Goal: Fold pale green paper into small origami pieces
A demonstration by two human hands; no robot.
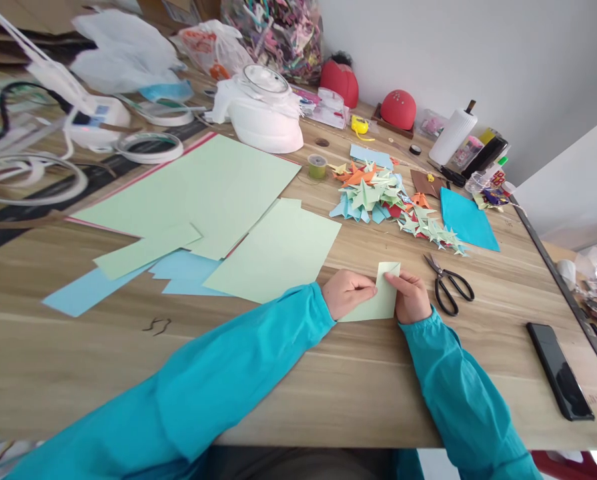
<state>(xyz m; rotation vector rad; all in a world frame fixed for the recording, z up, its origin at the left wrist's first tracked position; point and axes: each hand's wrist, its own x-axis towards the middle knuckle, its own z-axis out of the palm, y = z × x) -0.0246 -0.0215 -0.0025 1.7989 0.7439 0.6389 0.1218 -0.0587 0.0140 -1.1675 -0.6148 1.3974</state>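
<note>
Between my two hands is a small pale green piece of paper (387,303), with its top part folded or bent upright. My right hand (412,293) pinches its right edge, thumb across the front. At its left edge, my left hand (349,292) has its fingers pressed together on the paper. Black-handled scissors (448,283) lie just right of my right hand. Left of my hands rests a larger pale green sheet (283,250). Farther back is a pile of folded paper stars (368,193) in green, blue and orange.
A big green sheet (188,180) and blue paper strips (85,293) lie at left. A phone (558,370) is near the right edge. Tape rolls (151,147), a ribbon spool (317,167), a turquoise square (468,217) and a white bundle (265,120) stand behind.
</note>
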